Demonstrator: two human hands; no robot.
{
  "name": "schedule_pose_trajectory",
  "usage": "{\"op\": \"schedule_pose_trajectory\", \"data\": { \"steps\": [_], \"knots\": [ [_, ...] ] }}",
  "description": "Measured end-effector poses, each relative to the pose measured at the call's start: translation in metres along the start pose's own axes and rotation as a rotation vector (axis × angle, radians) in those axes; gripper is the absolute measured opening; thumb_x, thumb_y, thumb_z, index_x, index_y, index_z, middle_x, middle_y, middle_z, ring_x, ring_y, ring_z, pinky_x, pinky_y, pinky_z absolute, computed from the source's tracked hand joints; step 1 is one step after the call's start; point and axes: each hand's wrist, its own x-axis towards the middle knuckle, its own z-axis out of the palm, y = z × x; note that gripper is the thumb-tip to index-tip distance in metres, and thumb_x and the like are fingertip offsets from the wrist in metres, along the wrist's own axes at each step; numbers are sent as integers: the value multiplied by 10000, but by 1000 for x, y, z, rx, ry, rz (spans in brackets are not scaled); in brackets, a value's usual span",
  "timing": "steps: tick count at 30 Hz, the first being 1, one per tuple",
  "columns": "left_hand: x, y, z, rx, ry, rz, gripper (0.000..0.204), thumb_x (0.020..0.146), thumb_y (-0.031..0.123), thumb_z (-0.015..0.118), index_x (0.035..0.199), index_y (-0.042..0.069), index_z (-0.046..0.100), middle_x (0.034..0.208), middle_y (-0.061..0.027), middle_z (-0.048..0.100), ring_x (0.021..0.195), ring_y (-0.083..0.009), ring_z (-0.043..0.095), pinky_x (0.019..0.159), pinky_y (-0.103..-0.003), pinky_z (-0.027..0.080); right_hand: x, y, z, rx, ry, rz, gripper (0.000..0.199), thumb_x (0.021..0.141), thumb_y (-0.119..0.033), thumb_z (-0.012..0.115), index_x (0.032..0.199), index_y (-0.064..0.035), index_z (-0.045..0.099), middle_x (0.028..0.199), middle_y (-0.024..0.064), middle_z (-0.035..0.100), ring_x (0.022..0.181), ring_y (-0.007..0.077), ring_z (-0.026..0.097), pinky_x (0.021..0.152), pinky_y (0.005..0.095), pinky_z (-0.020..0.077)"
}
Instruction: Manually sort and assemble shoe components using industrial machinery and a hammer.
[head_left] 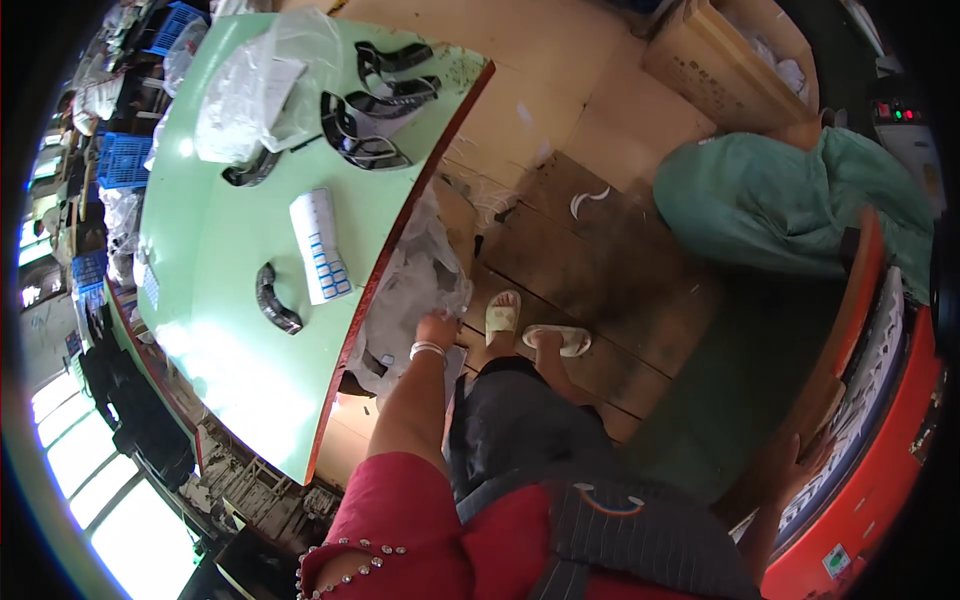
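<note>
Head view: the left hand [437, 328], a pale bangle at its wrist, is seen reaching down beside the light green table [215, 300] into a large crumpled clear plastic bag [415, 275] hanging at the table's edge. Its fingers are hidden in the film, so whether they are closed cannot be told. The bag is judged light, soft and slippery, best gathered at its rim. A dark curved part seems to lie low inside it; the rest of its contents cannot be made out. The right hand [790, 462] is laid flat, fingers spread, on the orange-brown wooden board [850, 330]. Black curved plastic handles [372, 100] and another clear bag [250, 90] lie on the table.
</note>
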Motion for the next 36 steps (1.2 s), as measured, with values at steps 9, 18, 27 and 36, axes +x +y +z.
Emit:
{"op": "schedule_pose_trajectory", "data": {
  "steps": [9,18,27,36],
  "knots": [
    [78,1,-31,195,-189,200,303,801,207,547,1075,78,569,1121,-139,526,1082,-306,507,892,-421,448,1,-11,-7,50,-113,101,520,888,-232,537,1347,-51,376,1407,181,323,1304,327,305,1061,422,274],
    [72,-35,42,458,-114,-10,234,802,226,603,966,58,611,1083,-121,544,979,-323,551,889,-399,448,1,-6,-5,240,-114,297,478,898,-206,540,1334,-64,406,1397,152,350,1300,314,311,1069,415,271],
    [-29,-55,-23,-380,220,-226,197,817,177,583,796,-18,593,738,-143,608,693,-293,577,659,-353,445,1,-5,-10,51,-128,220,488,905,-236,527,1342,-62,398,1405,157,340,1292,316,328,1066,423,290],
    [-31,-32,-53,-776,349,-36,283,909,240,477,785,9,581,699,-29,557,623,-124,473,555,-288,372,0,-2,-7,29,-149,224,580,889,-314,541,1375,-67,341,1399,137,361,1254,308,385,1033,396,331]
  ]
}}
